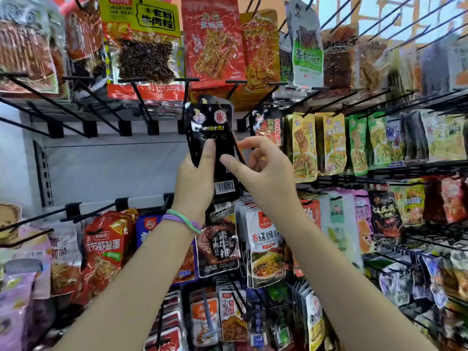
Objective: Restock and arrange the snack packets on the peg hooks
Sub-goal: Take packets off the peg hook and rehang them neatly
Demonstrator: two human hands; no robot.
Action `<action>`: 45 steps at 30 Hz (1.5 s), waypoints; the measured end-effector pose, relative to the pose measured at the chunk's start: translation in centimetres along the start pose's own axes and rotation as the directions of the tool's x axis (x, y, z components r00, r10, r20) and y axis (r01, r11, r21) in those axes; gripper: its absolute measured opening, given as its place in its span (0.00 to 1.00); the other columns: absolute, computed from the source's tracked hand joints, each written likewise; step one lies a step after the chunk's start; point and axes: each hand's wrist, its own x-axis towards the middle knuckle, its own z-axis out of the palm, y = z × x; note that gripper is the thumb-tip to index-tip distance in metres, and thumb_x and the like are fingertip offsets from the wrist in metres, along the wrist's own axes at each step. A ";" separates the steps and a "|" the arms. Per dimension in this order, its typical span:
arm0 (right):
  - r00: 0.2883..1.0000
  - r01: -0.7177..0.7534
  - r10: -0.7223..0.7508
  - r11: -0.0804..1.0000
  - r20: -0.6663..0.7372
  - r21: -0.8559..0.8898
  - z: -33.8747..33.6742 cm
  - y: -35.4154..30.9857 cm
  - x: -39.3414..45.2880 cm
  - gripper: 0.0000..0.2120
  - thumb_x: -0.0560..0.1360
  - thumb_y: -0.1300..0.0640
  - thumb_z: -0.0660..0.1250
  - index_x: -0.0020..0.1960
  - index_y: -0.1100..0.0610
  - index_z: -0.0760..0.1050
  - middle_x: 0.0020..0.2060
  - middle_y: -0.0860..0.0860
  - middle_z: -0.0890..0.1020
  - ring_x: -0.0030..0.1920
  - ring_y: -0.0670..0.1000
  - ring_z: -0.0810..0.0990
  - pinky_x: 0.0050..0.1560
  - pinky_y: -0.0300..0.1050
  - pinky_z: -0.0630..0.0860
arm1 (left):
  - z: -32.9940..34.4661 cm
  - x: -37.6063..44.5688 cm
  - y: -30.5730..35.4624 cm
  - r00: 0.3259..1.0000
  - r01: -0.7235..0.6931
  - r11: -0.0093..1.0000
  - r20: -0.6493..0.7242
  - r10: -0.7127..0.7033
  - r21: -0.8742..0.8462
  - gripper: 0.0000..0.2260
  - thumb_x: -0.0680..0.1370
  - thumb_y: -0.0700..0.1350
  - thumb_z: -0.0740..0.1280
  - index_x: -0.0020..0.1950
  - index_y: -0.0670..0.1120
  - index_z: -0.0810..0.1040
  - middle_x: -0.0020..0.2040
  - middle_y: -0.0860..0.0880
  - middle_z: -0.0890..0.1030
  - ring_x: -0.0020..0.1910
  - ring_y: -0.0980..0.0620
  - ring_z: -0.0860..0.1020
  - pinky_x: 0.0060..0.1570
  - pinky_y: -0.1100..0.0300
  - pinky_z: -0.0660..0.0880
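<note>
both arms reach up: left hand (196,173) grips a black snack packet (212,138) with thumb over its front, right hand (263,168) pinches its right edge, just under the red packet (212,39) on its peg hook (186,97)

Glossy black plastic snack packet (215,138), white barcode at its lower edge, upright, top at a black peg hook (186,97), mid-rack.

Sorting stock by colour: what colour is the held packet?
Black packet, clearest in head view.
</note>
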 end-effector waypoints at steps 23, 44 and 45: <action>0.948 -0.312 0.310 0.950 0.075 0.007 -2.4 1.4 0.0 0.36 0.71 0.31 0.66 0.63 0.60 0.71 0.49 0.58 0.81 0.48 0.54 0.81 0.44 0.37 0.76 | 2.2 -0.9 0.6 0.986 0.071 0.979 0.160 -0.041 -0.190 0.36 0.71 0.76 0.65 0.68 0.53 0.77 0.63 0.51 0.82 0.64 0.46 0.80 0.66 0.42 0.75; 0.922 -0.365 0.378 0.921 -0.082 0.139 -4.2 3.9 5.3 0.10 0.82 0.52 0.67 0.58 0.56 0.72 0.47 0.54 0.78 0.42 0.44 0.73 0.37 0.31 0.70 | 1.5 4.1 -3.7 0.981 0.187 0.975 0.078 -0.178 -0.121 0.57 0.57 0.85 0.64 0.76 0.49 0.71 0.72 0.45 0.76 0.70 0.36 0.74 0.64 0.33 0.73; 0.921 -0.370 0.382 0.919 -0.073 0.136 -4.2 4.1 5.3 0.11 0.81 0.51 0.67 0.59 0.55 0.71 0.52 0.57 0.79 0.42 0.44 0.73 0.40 0.32 0.70 | 1.5 4.0 -3.9 0.981 0.189 0.972 0.076 -0.180 -0.139 0.55 0.57 0.85 0.65 0.75 0.50 0.71 0.72 0.44 0.76 0.70 0.35 0.74 0.64 0.32 0.73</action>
